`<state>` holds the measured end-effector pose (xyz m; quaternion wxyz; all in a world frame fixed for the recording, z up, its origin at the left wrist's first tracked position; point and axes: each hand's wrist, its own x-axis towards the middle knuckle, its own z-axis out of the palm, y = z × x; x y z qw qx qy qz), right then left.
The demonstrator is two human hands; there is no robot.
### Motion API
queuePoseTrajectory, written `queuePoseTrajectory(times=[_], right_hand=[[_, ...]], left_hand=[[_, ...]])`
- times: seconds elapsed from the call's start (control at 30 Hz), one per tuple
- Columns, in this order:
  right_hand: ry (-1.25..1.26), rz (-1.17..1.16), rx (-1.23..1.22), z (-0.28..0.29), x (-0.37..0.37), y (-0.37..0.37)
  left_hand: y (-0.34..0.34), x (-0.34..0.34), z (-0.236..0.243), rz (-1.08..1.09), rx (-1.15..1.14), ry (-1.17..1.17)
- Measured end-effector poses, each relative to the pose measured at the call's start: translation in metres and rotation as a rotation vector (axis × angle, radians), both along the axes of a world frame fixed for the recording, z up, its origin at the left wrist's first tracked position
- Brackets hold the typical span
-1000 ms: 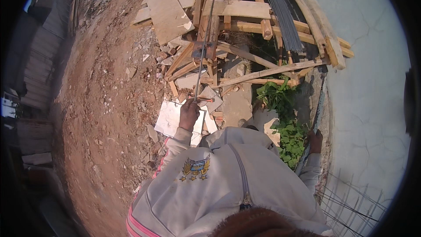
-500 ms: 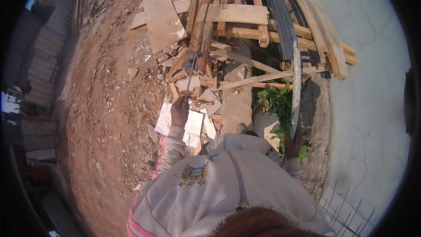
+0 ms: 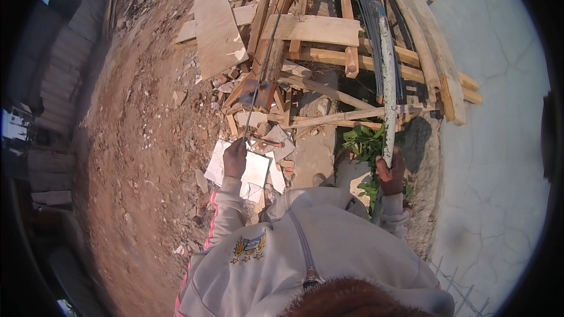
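Note:
My left hand [image 3: 235, 159] is closed around the near end of a thin steel rod [image 3: 262, 70]. The rod runs away from me across a rusty metal plate [image 3: 257, 95] fixed on a wooden beam. On the right, my right hand [image 3: 391, 171] grips a long pipe [image 3: 388, 91] with worn white paint, close to its lower part. The pipe points forward, its far end over a bundle of dark steel rods [image 3: 367, 0]. Just beyond my left hand, a small tool with an orange-red end [image 3: 269, 142] lies on the rubble.
Wooden beams and boards [image 3: 317, 28] are stacked ahead. White broken tiles [image 3: 257, 168] and bricks lie below my left hand. Green leaves [image 3: 364, 142] grow beside the pipe. A pale cracked wall [image 3: 499, 111] stands at the right; reddish rubble ground [image 3: 135, 141] spreads left.
My right hand has moved forward with the pipe, whose far end has swung slightly left. My left hand has drawn slightly back toward me and left, still holding the rod.

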<state>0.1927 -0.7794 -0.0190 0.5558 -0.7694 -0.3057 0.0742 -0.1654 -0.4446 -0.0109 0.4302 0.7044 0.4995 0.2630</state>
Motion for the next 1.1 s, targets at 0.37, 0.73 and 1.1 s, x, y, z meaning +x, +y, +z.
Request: queuePoseTrajectory(times=[0.37,0.73,1.1], right_hand=[[0.273,0.184,0.206,0.043,0.009,0.029],[0.303,0.31,0.192,0.067,0.015,0.055],[0.546,0.434,-0.426,0.057,-0.042,0.029]], left_hand=[[-0.002,0.0,0.003,0.061,0.078,0.159],[0.001,0.005,0.001,0.088,0.069,0.16],[-0.011,0.017,0.027,0.066,0.264,0.227]])
